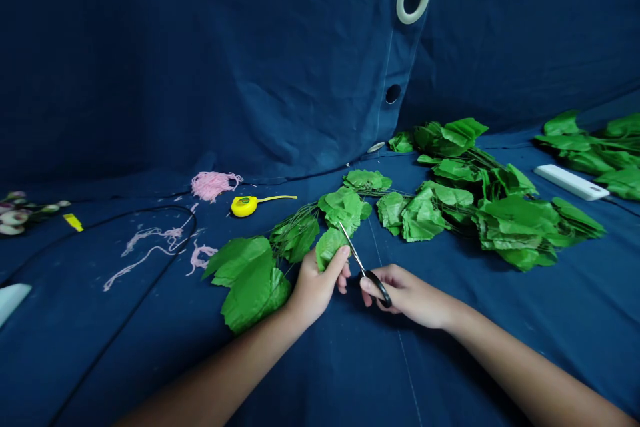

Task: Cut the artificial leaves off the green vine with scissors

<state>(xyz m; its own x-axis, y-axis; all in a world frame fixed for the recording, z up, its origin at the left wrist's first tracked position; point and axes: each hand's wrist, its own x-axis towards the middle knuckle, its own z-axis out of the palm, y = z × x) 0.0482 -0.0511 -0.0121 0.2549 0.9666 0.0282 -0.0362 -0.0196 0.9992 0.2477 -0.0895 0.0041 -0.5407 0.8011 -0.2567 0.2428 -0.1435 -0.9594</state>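
My left hand is closed around a sprig of green fabric leaves, pinching it just below one leaf. My right hand grips black-handled scissors, whose blades point up and left, right beside the held leaf. More leaves of the same strand lie to the left of my left hand on the dark blue cloth.
A big pile of green leaves lies to the right, with more leaves at the far right beside a white flat object. A yellow tape measure, pink thread scraps, a black cord and artificial flowers lie to the left.
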